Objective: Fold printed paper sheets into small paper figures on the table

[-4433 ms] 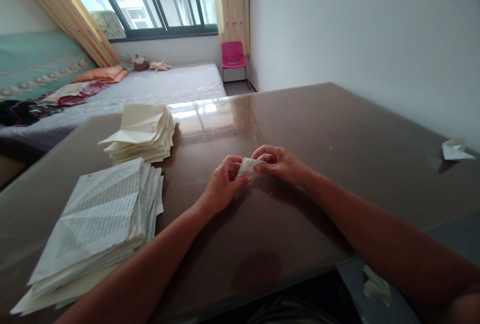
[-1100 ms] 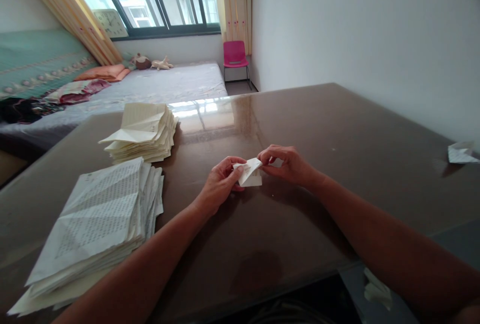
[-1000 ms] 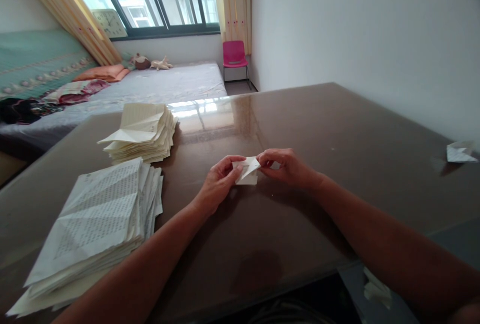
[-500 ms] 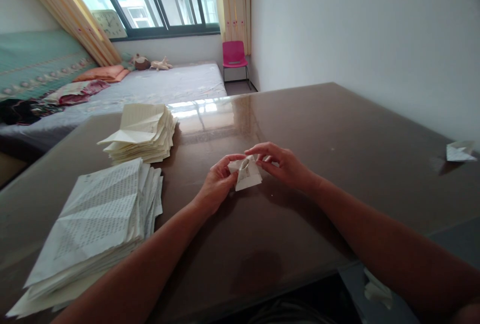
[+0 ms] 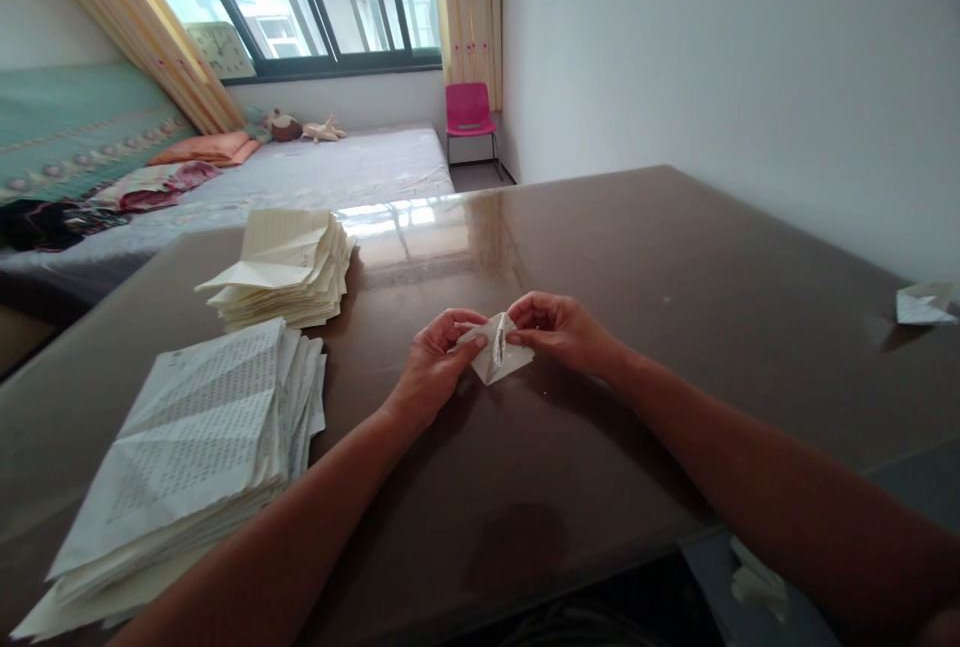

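A small folded piece of paper [image 5: 493, 359], whitish with a raised crease and a narrow opening down its middle, is held just above the brown table [image 5: 600, 257]. My left hand [image 5: 439, 357] pinches its left side, thumb on top and fingers behind. On the right side, my right hand [image 5: 559, 327] grips it between thumb and curled fingers. To the left of my hands lie a stack of printed sheets [image 5: 195, 417] with fold creases and, farther back, a stack of yellowish lined paper [image 5: 285, 252].
Another folded paper piece [image 5: 924, 305] sits at the table's far right edge. Crumpled pale paper [image 5: 757, 582] lies below the near edge at lower right. Beyond the table are a bed [image 5: 375, 162], a pink chair [image 5: 470, 109] and a white wall [image 5: 712, 57] on the right.
My right hand has closed its fingers onto the paper's right side. The folded paper has turned slightly, and its middle crease now points toward me with the flaps spread to both sides.
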{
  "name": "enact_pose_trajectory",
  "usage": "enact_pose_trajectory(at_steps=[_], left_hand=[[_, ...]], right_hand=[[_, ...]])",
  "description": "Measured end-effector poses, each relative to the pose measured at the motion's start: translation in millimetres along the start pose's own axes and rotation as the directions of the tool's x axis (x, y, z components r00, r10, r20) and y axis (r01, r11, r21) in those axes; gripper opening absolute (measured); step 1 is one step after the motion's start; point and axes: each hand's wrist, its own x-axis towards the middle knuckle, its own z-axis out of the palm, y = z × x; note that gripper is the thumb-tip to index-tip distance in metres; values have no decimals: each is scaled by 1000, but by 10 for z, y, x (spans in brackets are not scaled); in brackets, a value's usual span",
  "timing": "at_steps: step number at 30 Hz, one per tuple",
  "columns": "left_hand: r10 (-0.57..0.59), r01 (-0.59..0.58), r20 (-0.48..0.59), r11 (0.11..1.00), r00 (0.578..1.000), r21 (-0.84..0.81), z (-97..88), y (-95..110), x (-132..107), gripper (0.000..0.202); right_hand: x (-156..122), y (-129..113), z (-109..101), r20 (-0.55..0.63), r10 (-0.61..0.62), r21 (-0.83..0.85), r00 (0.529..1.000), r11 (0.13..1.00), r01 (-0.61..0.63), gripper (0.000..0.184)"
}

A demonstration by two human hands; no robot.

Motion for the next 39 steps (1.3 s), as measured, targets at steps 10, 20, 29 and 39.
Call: enact_pose_trajectory(at_steps=[10,20,29,39], left_hand=[[-1,2,-2,996,1000,88,-12,29,9,27],[-92,93,-10,994,996,50,1,61,-13,30],[-205,207,28,958,978,-201,1,70,-17,22],[-218,258,156,913,963,-316,-2,151,-29,49]], right_hand=[[-8,-51,-72,-5,-13,-9,1000,1000,13,26],[-24,-15,-59,7,164,269,986,950,-160,33],[-44,-43,-89,104,268,412,958,865,-287,30],[-40,-103,-211,119,201,318,972,920,-229,29]])
